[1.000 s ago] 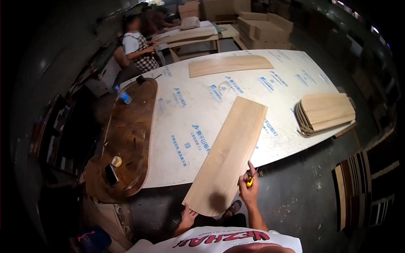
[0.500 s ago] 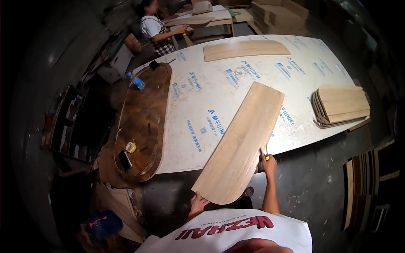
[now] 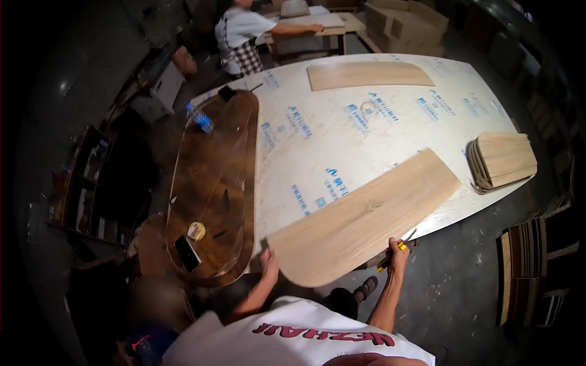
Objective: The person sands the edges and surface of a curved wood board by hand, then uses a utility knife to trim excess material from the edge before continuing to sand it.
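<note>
Head view puts the long wooden panel right in front of you, lying flat on the big white worktable with its near, rounded end hanging past the table's near edge toward your body; its long axis runs from that near end, low and to your left, up and away to your right, so the far squared end lies well out of reach and only the near end is yours to work. Your left hand is at the near left corner of the panel, fingers curled onto its edge, closed on the wood as far as you can see, though the underside of the grip is hidden; your right hand sits at the panel's right long edge, just beside the table's rim, wrapped around a yellow-handled tool, and whether it also touches the panel you cannot tell. Both forearms rise from the lower edge, elbows bent, left reaching slightly inward, right nearly straight up; the left is the nearer hand to the panel's end. Off to your right lies a stack of similar panels; another single panel lies at the far side; a dark oval tabletop abuts the left.
</note>
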The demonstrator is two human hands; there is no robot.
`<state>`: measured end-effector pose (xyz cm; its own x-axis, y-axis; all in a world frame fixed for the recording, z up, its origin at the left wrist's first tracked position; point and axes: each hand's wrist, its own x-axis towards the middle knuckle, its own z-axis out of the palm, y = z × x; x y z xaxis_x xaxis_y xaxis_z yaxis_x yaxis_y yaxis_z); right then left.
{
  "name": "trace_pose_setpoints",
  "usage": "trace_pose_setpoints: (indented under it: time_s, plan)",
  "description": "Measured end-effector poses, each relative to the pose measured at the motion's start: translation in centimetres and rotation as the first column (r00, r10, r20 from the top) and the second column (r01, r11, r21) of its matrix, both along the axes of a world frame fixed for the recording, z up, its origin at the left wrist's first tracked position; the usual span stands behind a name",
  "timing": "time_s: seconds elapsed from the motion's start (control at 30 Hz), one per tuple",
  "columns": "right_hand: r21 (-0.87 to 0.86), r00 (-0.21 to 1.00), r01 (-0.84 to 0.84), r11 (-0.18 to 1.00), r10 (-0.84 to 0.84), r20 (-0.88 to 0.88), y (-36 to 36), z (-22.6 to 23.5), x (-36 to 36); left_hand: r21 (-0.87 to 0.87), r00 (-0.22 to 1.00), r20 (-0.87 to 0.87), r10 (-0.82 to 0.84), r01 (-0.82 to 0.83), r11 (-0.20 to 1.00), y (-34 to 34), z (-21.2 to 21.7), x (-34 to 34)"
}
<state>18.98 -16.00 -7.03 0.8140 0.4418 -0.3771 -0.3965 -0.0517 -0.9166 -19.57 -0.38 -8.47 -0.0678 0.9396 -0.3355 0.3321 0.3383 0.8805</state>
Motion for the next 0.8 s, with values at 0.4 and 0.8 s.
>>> trace_pose_setpoints:
  time_s: [0.4, 0.8]
  plan:
    - [-0.030, 0.934, 0.351, 0.936, -0.352, -0.068, -0.8, -0.9, -12.4, 0.150, 0.949, -0.272, -0.159, 0.205, 0.967, 16.3, -6.4, 5.6]
    - [-0.289, 0.881, 0.440, 0.851, -0.346, 0.323, -8.7, -8.2, -7.9, -0.099, -0.034, -0.674, -0.738, 0.994, 0.044, 4.9, 4.2, 3.1]
